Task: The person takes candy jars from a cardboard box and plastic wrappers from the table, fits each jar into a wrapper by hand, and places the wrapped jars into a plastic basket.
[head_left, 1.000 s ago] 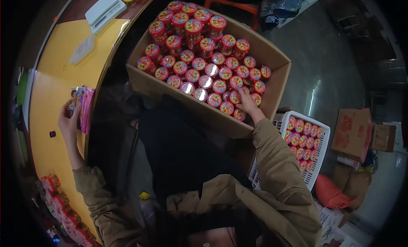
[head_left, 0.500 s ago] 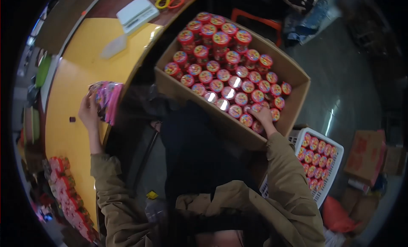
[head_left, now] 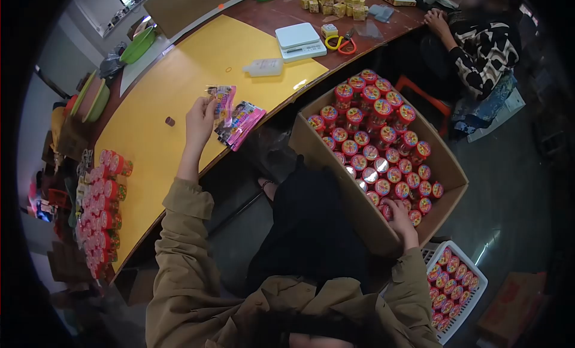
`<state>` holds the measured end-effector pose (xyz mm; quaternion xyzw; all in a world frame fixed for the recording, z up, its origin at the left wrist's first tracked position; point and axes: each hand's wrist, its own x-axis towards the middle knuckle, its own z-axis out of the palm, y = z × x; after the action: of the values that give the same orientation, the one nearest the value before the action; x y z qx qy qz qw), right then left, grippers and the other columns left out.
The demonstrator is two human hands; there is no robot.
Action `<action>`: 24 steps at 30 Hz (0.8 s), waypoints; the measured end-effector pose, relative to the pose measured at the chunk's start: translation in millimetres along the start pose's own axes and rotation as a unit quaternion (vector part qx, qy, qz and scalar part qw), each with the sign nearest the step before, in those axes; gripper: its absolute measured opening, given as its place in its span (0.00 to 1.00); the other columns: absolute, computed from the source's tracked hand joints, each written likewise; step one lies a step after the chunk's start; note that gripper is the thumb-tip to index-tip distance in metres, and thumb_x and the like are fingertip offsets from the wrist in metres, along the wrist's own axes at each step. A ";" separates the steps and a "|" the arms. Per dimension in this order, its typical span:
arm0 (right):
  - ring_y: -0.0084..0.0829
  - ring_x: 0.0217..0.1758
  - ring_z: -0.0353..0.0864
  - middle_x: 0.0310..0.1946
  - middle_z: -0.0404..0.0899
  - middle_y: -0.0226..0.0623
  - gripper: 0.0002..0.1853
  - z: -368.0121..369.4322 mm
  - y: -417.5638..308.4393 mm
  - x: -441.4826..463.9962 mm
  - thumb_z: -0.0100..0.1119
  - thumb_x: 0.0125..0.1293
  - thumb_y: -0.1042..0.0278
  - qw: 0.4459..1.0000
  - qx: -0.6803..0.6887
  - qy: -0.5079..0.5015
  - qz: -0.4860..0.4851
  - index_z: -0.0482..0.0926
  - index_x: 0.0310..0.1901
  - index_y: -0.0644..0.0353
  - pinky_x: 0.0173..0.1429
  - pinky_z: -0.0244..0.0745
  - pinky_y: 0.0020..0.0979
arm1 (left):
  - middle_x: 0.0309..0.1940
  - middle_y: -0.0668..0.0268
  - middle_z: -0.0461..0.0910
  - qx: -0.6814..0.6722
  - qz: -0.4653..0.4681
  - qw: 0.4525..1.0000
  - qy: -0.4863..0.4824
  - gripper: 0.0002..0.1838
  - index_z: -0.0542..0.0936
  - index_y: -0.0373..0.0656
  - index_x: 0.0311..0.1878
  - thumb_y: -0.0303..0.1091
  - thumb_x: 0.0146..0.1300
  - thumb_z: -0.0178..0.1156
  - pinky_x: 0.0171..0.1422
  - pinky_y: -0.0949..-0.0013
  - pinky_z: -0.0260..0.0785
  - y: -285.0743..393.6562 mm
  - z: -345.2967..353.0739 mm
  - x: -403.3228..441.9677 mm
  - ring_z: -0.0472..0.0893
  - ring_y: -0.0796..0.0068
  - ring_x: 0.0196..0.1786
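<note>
My left hand point(head_left: 200, 117) is closed in a pinch on a small pink and purple printed packet point(head_left: 224, 101) above the yellow table top. Just beside it, a stack of similar packets point(head_left: 241, 125) lies at the table's edge. My right hand point(head_left: 400, 219) reaches into the near corner of a cardboard box point(head_left: 446, 195), its fingers curled round a small jar point(head_left: 387, 212) with a red rim. Rows of clear jars with red, colourfully printed lids point(head_left: 371, 151) fill this box, some standing higher than others. The fingertips of my right hand are partly hidden among the jars.
On the table are a white scale point(head_left: 299, 41), scissors point(head_left: 341, 44), a translucent bottle point(head_left: 263, 67), a brown cap point(head_left: 170, 121) and a row of jars point(head_left: 108, 204). A white basket point(head_left: 476, 291) of jars stands right. Another person's hand point(head_left: 438, 23) rests at the far table edge.
The view has swung, showing more of the far table. My left hand now holds a packet apart from the stack, which lies on the table. My right hand stays at the box's near corner.
</note>
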<state>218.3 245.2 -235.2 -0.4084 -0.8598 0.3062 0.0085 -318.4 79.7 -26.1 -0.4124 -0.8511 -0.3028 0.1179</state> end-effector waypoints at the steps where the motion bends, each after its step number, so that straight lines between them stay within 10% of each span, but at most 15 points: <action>1: 0.50 0.62 0.63 0.56 0.65 0.50 0.41 1.3 7.0 5.2 0.66 0.37 0.74 1.000 0.014 -0.016 0.015 0.65 0.60 0.51 0.65 0.59 0.43 | 0.41 0.62 0.78 -0.236 -0.100 0.966 -0.033 0.08 0.75 0.41 0.41 0.35 0.65 0.54 0.35 0.67 0.73 10.0 -4.8 -2.4 0.81 0.63 0.38; 2: 0.50 0.62 0.63 0.56 0.65 0.50 0.41 4.8 12.5 8.5 0.66 0.37 0.74 1.000 0.010 -0.010 0.012 0.65 0.60 0.51 0.65 0.59 0.43 | 0.42 0.62 0.78 -0.456 -0.190 0.867 -0.066 0.09 0.74 0.41 0.45 0.35 0.67 0.52 0.37 0.68 0.75 20.2 -10.5 -6.2 0.81 0.67 0.39; 8: 0.39 0.60 0.68 0.54 0.68 0.49 0.43 9.2 7.7 4.6 0.77 0.37 0.63 0.961 0.223 0.144 0.080 0.61 0.55 0.62 0.63 0.64 0.38 | 0.50 0.60 0.74 -0.734 -0.146 0.628 -0.212 0.18 0.68 0.34 0.56 0.35 0.68 0.49 0.60 0.60 0.70 102.7 -49.5 -38.6 0.76 0.67 0.53; 13: 0.36 0.55 0.73 0.53 0.70 0.44 0.46 20.9 38.8 18.0 0.77 0.38 0.62 0.949 0.252 0.185 0.038 0.60 0.60 0.56 0.55 0.72 0.35 | 0.49 0.60 0.75 -0.709 -0.157 0.629 -0.277 0.18 0.68 0.35 0.56 0.36 0.68 0.50 0.53 0.65 0.74 153.9 -44.6 -72.5 0.77 0.72 0.50; 19: 0.34 0.61 0.68 0.59 0.64 0.39 0.52 -69.8 -84.8 -27.4 0.69 0.42 0.79 0.708 0.679 0.123 -0.153 0.48 0.68 0.53 0.63 0.66 0.36 | 0.43 0.64 0.79 -0.628 -0.111 0.646 -0.420 0.16 0.72 0.36 0.53 0.37 0.67 0.51 0.49 0.71 0.74 210.3 -23.5 -114.2 0.79 0.76 0.45; 24: 0.29 0.63 0.64 0.58 0.64 0.33 0.49 -117.2 -163.5 -88.6 0.74 0.37 0.78 0.752 0.592 0.069 -0.280 0.56 0.63 0.54 0.67 0.60 0.33 | 0.44 0.65 0.78 -0.606 -0.049 0.597 -0.523 0.19 0.71 0.37 0.55 0.38 0.66 0.53 0.49 0.72 0.73 253.6 -19.4 -142.0 0.78 0.78 0.45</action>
<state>194.4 165.1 -31.8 -0.0830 -0.5792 0.7093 0.3931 -33.5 99.1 31.3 -0.4341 -0.4064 -0.4870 -0.6397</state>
